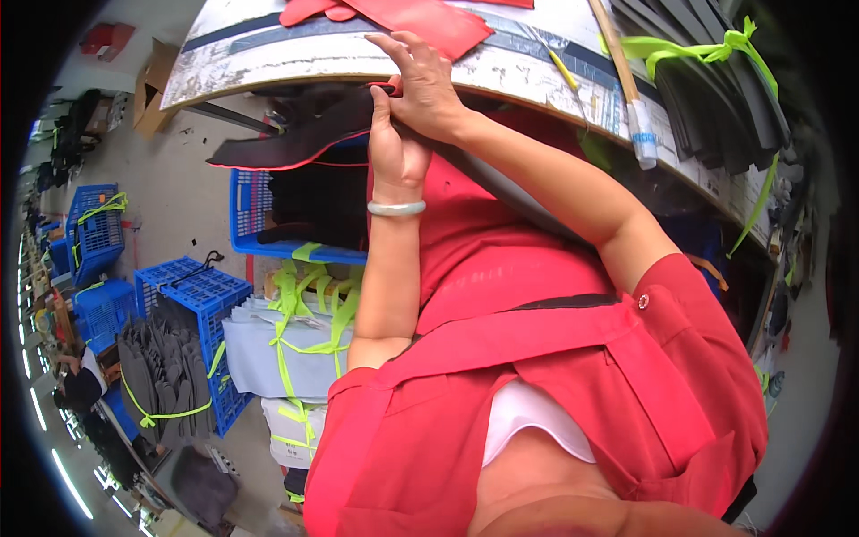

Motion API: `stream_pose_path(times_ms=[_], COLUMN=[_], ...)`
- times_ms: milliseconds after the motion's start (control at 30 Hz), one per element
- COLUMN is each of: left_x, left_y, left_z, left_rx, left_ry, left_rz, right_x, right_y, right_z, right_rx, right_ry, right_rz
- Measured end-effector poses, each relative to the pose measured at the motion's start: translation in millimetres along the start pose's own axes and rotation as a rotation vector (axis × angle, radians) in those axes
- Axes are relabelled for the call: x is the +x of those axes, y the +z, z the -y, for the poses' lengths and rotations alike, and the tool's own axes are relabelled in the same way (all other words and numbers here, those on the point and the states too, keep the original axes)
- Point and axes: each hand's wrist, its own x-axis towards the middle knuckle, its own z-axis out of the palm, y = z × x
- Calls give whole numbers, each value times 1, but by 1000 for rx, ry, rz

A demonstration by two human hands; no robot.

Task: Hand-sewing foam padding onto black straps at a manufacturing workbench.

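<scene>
A long black fabric piece with a red edge (295,143) hangs out to the left, just below the table's front edge. My left hand (400,157) is closed on its right end, thumb pointing up. Across it comes my right hand (428,89), whose thumb and forefinger pinch the same end near a small red bit while the other fingers stretch out. The spot between both hands is partly covered by the fingers. Beyond them, red cut pieces (425,25) lie on the worn white table (295,63).
A yellow-handled pointed tool (564,72) and a wooden stick with a plastic-wrapped end (617,54) lie to the right, beside dark grey pieces (716,107) tied with neon-green strips. At lower left stand blue crates (234,313) and a tied bundle of pale sheets (268,349).
</scene>
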Motion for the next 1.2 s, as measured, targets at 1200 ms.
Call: stream_pose_path(times_ms=[1200], left_x=[6], left_y=[-80], left_z=[1], left_rx=[25], left_ry=[-112], left_rz=[-232], right_x=[-65], right_y=[-19], right_z=[-30], right_rx=[5], right_ry=[88], right_rz=[971])
